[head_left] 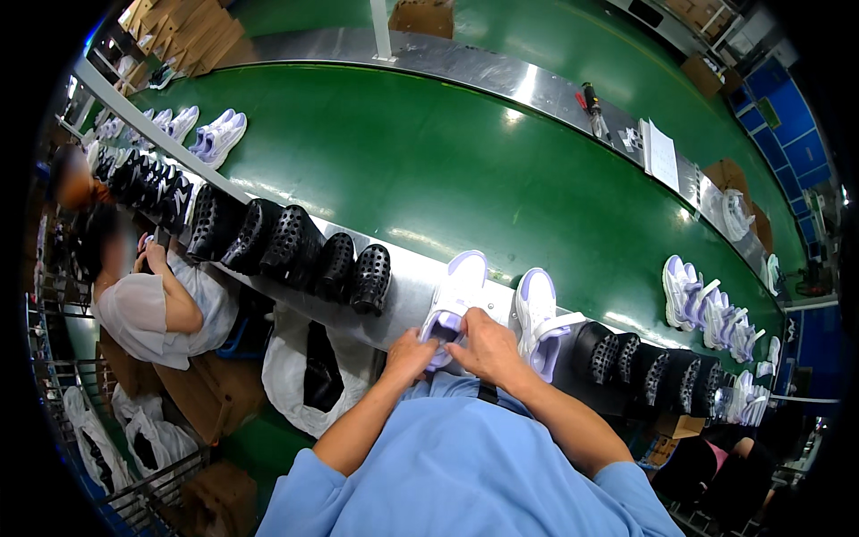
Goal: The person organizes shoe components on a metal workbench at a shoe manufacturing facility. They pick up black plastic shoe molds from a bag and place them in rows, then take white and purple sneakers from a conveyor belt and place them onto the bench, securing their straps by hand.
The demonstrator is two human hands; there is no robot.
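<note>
Blue sleeves (465, 465) filled the bottom of the view, and both bare forearms reached up from them to a white and lilac shoe (455, 300) lying on the steel ledge (403, 277) at the near edge of the green belt (429, 170). Left hand (410, 355) was curled shut around the shoe's heel end from the left. Right hand (488, 349) closed over the same end from the right, fingers bent down into the opening. Just to the right of it lay the second shoe (539, 322), untouched, with a loose strap sticking out. Black perforated lasts (295, 246) stood in a row along the ledge to the left, and more lasts (644, 362) sat to the right. Further right, a cluster of finished shoes (707, 309) rested on the belt. Another pair (217, 136) lay far up the belt on the left. Beside the ledge on the left, a co-worker (152, 309) in a white top sat bent over some small item.
</note>
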